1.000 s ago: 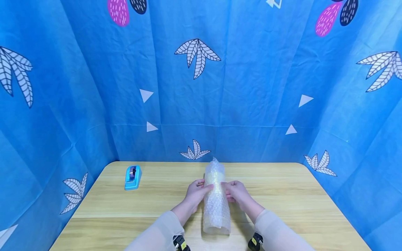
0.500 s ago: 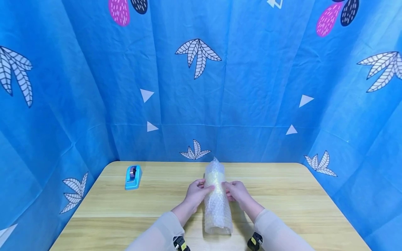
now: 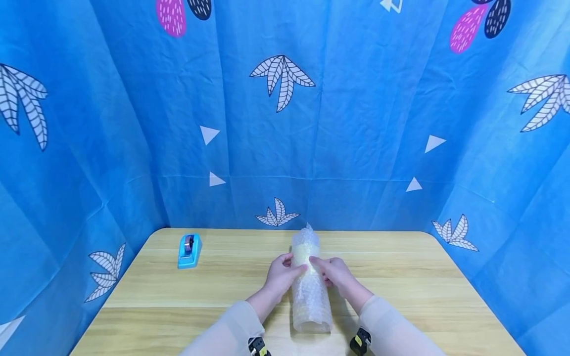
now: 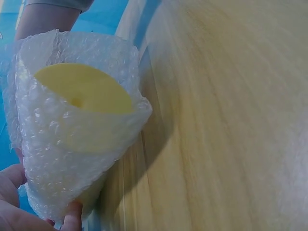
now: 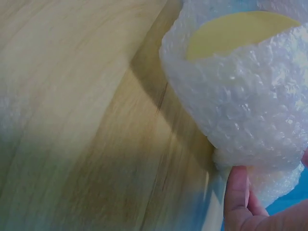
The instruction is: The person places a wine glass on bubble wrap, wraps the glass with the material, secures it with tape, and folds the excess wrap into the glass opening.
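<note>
Wrap (image 3: 311,302) runs lengthwise at lower centre of the head view around a yellow piece (image 4: 89,89); left hand (image 3: 281,275) and right hand (image 3: 337,273) grip opposite sides mid-length, probably to stop it springing loose.

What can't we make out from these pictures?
- Yellow object: full shape, in both wrist views; bubble wrap covers all but its visible end.
- Left hand: partly cut off by left wrist view's left and bottom edges.
- Right hand: partly cut off by right wrist view's right and bottom edges.
- Tape dispenser: cutting edge, too small in head view.
</note>
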`<state>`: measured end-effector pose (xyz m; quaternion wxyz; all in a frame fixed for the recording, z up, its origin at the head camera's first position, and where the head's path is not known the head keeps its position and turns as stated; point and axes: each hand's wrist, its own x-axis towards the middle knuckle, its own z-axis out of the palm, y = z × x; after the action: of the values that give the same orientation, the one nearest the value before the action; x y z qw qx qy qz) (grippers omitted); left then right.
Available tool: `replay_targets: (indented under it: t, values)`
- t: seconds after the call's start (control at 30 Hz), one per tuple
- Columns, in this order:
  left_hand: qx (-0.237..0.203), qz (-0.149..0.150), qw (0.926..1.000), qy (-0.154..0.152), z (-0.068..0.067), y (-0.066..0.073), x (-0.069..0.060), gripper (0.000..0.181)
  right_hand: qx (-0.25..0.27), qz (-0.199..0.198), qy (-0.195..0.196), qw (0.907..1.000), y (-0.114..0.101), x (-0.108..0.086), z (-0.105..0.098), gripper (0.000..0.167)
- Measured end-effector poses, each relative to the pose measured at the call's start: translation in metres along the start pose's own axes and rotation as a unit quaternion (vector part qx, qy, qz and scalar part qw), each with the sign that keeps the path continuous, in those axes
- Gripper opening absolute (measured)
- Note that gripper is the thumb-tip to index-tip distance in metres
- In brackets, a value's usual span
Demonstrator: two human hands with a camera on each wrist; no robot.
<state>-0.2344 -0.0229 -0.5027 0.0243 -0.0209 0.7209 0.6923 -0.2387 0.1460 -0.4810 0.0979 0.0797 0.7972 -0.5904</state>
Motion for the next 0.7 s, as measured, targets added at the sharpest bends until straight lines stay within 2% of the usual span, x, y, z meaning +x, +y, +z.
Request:
replay_targets:
  t: [0.27,0.47,0.7]
  values:
    - [0.0,0.017,0.9998,-0.005,0.002,0.0,-0.001,0.07,-0.018,0.001,-0.005,0.9998,0.0,0.001,0.002,0.041]
    - [0.003,0.017,0.9998,-0.006,0.003,0.006,-0.005,0.07,-0.028,0.01,-0.003,0.9996,-0.001,0.002,0.002,0.044]
    - [0.01,0.01,0.9999,-0.002,0.005,0.009,-0.005,0.072,-0.033,0.022,-0.006,0.9992,-0.002,0.002,0.001,0.041]
